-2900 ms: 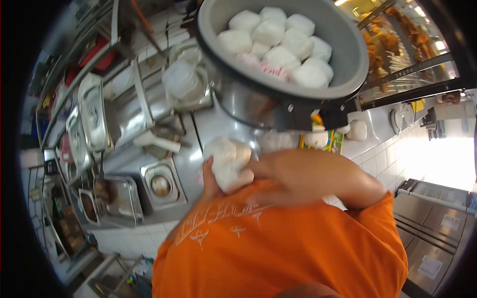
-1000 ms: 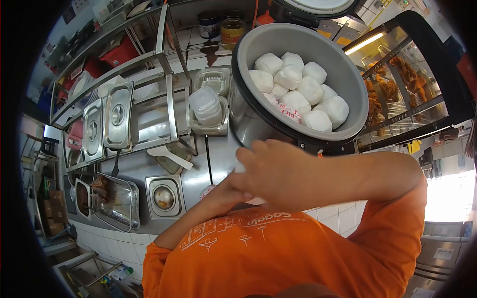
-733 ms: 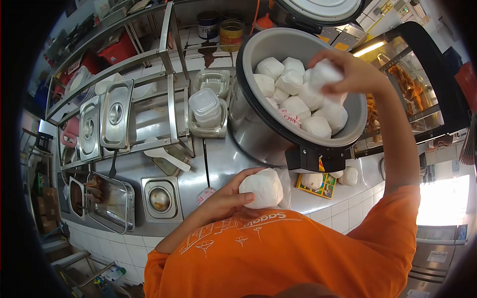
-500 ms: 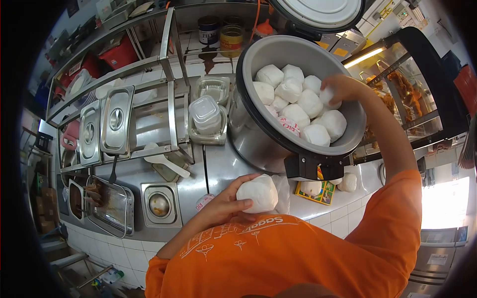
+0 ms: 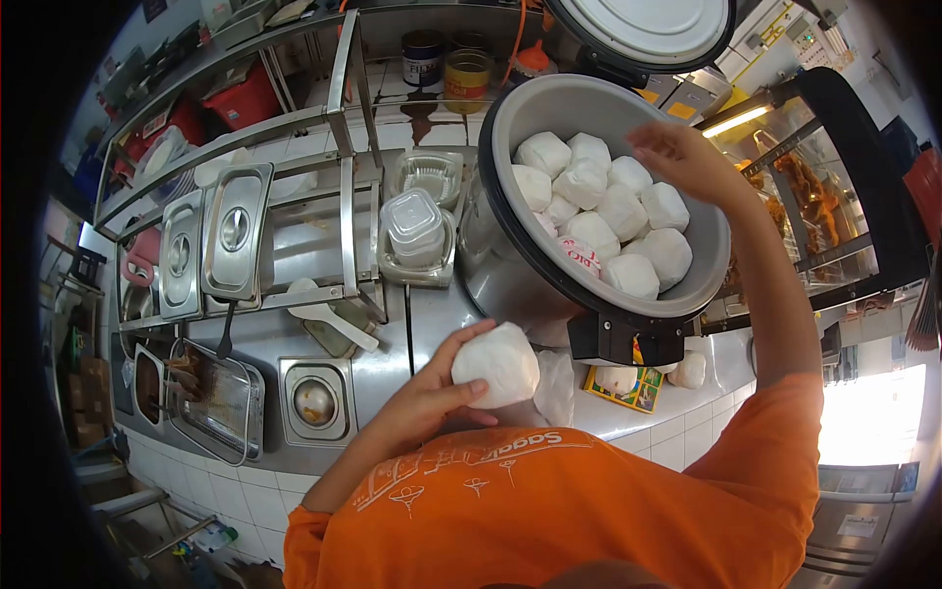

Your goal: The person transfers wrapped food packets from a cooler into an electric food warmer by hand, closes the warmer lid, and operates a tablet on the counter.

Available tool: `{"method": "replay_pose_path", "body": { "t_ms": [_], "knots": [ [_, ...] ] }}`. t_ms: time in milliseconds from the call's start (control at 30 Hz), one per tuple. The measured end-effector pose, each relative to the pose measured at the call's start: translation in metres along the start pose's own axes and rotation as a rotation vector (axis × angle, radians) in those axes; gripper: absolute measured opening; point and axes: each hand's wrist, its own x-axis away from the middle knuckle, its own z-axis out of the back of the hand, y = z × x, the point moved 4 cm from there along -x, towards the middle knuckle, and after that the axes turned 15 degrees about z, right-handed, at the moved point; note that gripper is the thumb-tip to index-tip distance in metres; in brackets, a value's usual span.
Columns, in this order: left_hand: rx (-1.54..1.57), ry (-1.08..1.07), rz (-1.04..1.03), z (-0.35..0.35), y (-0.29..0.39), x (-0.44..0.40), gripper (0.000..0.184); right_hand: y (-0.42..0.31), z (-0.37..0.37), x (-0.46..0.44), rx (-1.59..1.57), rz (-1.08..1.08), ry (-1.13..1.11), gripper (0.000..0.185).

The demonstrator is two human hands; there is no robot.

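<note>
A white wrapped bundle (image 5: 497,365) rests in my left hand (image 5: 432,393), its fingers and thumb around it above the counter's front edge. My right hand (image 5: 677,157) is over the far right rim of the large round pot (image 5: 648,113), fingers apart and holding nothing. Several white wrapped bundles (image 5: 594,234) are piled inside the pot, one of them with red print (image 5: 579,253). Clear plastic (image 5: 555,385) lies just right of the bundle in my left hand.
Plastic containers (image 5: 416,228) stand left of the pot. A metal rack (image 5: 345,216) with lidded steel pans (image 5: 235,228) is further left. A small steel pan (image 5: 316,401) and a wire-rack tray (image 5: 221,398) sit at the front left. A yellow packet (image 5: 625,388) and a glass display case (image 5: 800,196) are right.
My right hand has let go of a white bundle, which now lies at the right of the pile, and has risen away from it. My left hand has kept its bundle.
</note>
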Motion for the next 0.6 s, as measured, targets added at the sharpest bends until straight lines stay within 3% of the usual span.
{"method": "replay_pose_path", "body": {
  "t_ms": [67,133,200,267,367,500,600],
  "knots": [
    [-0.081,0.079,-0.02,-0.005,0.016,0.0,0.076,-0.094,-0.009,0.01,-0.071,0.313,0.108,0.033],
    [-0.166,0.097,-0.047,-0.022,0.038,0.004,0.085,-0.181,-0.04,0.033,-0.065,0.555,-0.116,0.055],
    [-0.672,0.21,-0.377,-0.027,0.054,0.006,0.088,-0.209,-0.071,0.049,0.06,0.69,-0.271,0.067],
    [-0.556,0.071,-0.3,-0.039,0.059,0.01,0.096,-0.206,-0.096,0.06,0.312,0.715,-0.3,0.073],
    [0.006,-0.267,-0.129,-0.041,0.058,0.013,0.098,-0.188,-0.054,0.037,-0.109,0.425,-0.327,0.066],
    [-0.02,-0.273,-0.213,-0.026,0.054,0.018,0.096,-0.091,-0.005,-0.005,-0.163,0.319,0.072,0.058],
    [-0.021,-0.244,-0.212,-0.014,0.049,0.022,0.094,-0.003,0.007,-0.032,0.004,0.024,0.09,0.057]
  ]
}}
